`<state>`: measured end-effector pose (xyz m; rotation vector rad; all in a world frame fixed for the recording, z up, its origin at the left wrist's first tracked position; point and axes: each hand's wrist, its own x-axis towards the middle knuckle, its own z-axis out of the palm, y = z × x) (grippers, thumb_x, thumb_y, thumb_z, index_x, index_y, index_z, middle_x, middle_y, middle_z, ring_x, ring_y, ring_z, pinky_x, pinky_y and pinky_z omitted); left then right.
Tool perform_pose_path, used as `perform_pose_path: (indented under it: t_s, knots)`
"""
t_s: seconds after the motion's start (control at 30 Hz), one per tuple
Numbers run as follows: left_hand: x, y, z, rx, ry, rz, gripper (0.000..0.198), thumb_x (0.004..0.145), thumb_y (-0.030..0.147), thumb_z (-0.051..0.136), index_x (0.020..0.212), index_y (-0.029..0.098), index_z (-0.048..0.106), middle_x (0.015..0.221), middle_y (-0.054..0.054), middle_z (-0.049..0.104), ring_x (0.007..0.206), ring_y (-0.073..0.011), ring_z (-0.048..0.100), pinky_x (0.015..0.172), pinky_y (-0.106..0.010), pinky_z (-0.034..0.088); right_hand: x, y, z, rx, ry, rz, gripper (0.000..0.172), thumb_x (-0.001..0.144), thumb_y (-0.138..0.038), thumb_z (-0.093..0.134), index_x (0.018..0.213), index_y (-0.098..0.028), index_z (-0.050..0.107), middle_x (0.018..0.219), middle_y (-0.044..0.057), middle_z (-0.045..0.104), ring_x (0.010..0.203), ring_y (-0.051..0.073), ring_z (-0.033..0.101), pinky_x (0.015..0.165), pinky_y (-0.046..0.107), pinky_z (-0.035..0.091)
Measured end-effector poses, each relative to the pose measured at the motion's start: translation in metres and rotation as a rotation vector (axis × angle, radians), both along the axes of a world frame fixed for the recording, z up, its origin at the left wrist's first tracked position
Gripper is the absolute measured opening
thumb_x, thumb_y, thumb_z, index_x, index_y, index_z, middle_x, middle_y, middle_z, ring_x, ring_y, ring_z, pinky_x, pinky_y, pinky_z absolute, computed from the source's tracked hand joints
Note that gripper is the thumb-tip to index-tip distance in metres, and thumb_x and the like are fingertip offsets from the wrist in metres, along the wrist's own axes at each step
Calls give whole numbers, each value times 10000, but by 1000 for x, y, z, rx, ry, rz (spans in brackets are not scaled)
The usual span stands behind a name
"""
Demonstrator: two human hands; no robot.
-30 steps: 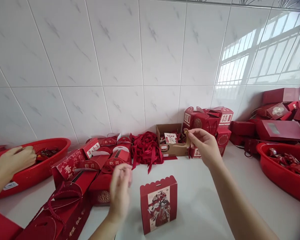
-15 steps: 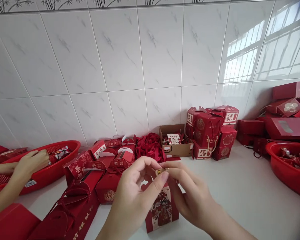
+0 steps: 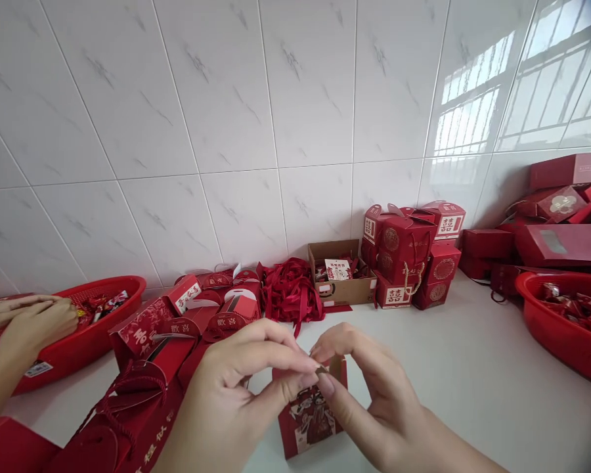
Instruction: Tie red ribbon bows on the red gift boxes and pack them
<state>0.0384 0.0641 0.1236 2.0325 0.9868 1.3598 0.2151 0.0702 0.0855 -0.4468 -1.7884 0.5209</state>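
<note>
The open cardboard box (image 3: 347, 293) against the tiled wall holds printed cards and some red bits. The red plastic basket on your left (image 3: 98, 332) has wrapped sweets in it, and another person's hand (image 3: 34, 323) rests at its rim. The red plastic basket on your right (image 3: 556, 335) is filled with shiny red wrappers. Your left hand (image 3: 236, 391) and right hand (image 3: 374, 394) meet low in the middle of the view. Each has thumb and forefinger closed in a pinch on the same small brown piece (image 3: 321, 371), with the other fingers loosely curled. The piece is held in the air just above the top edge of the red gift box (image 3: 309, 420). It is too small to tell which way its long axis runs. The gift box stands upright on the white counter (image 3: 473, 381) with its long axis vertical and its printed front facing you. Your fingers hide most of its top. It is smooth card, flat-sided and rectangular. To its left lie glossy red boxes with curved lids and cord handles (image 3: 142, 387). A loose heap of satin ribbon (image 3: 290, 289) sits beside the cardboard box, and squarish red boxes with gold roundels (image 3: 408, 253) are stacked on that box's other side.
</note>
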Motion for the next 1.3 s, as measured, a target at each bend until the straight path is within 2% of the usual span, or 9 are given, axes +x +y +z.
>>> perform_pose_path:
  t_s: [0.17,0.37,0.53,0.7,0.83,0.9,1.07,1.2,1.3]
  knots:
    - [1,2,-2,-74,-50,68,101,711,278,768,699,223,683,654,-16,660,602,-170,638,551,-231,544,0,3,-2,-29,42,41,119,866,-145,564,961,-217,558,839,29,604,686,130,551,578,257,472]
    - [4,-5,-1,-48,-18,20,53,748,254,734,699,246,718,682,-11,690,609,-167,650,559,-226,536,6,7,-7,-94,77,111,187,819,-102,661,928,-235,586,832,7,643,704,121,584,598,236,492]
    - [5,-13,1,-109,19,-46,85,808,243,659,803,241,743,759,-44,712,669,-196,657,584,-264,538,15,6,-3,-65,52,83,163,847,-81,625,901,-235,616,787,3,651,733,135,614,636,257,512]
    - [6,-17,2,-50,39,-73,85,824,226,646,814,246,728,733,-29,701,653,-181,640,573,-255,515,21,-1,3,-27,7,125,192,866,-52,571,922,-231,612,817,27,648,789,160,618,699,305,521]
    - [6,-19,3,-84,-9,-181,179,873,174,588,970,266,708,801,-15,710,712,-157,664,626,-230,538,24,-6,4,-196,33,301,118,875,-101,591,901,-213,618,801,38,646,727,151,617,635,289,525]
    - [6,-19,3,-15,15,-242,238,857,122,603,1018,265,707,838,-19,709,741,-145,662,654,-224,539,24,-8,3,-321,75,430,56,867,-145,623,861,-201,623,766,31,640,701,143,614,628,284,525]
    - [8,-18,3,118,13,-254,209,798,91,682,934,244,724,809,-8,695,702,-115,639,581,-192,503,22,-8,2,-521,230,583,44,840,-149,666,827,-190,655,727,12,638,641,101,607,616,235,529]
    - [11,-17,2,41,1,-225,78,809,144,682,846,213,690,762,1,658,685,-114,615,588,-207,503,20,-5,2,-654,243,688,57,826,-142,687,811,-187,655,705,-7,636,629,81,610,614,206,516]
    - [12,-14,2,-30,-26,-253,30,826,180,669,814,206,661,764,5,628,681,-107,604,593,-203,509,19,-4,2,-732,232,737,51,830,-155,688,807,-179,649,704,-11,638,646,73,607,648,206,509]
